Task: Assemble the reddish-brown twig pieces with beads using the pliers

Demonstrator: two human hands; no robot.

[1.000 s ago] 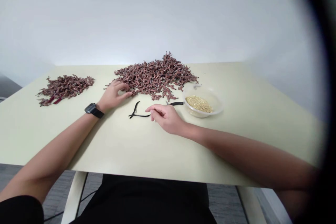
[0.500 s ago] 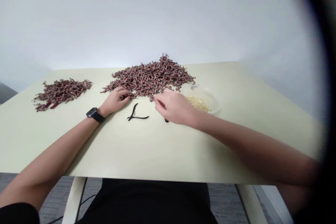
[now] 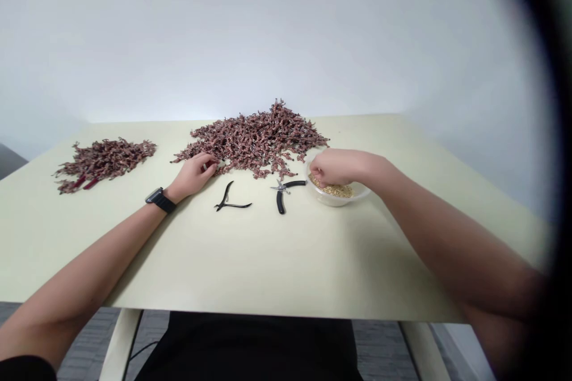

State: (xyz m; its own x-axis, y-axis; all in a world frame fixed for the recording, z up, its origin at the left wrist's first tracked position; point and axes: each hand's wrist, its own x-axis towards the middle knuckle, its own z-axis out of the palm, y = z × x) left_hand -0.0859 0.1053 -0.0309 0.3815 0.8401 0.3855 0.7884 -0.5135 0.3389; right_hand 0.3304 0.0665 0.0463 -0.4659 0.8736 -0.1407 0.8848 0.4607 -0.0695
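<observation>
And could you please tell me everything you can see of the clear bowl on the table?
It is a round, clear, plastic-looking bowl, standing upright on the pale table and holding small golden-tan grains. The right hand reaches in over its left side, fingers down at the grains, hiding part of the rim.

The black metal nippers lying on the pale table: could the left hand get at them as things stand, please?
Probably yes: the left hand rests at the edge of the reddish-brown sprig pile, close beside the black metal nippers, and nothing appears to stand between them.
</observation>
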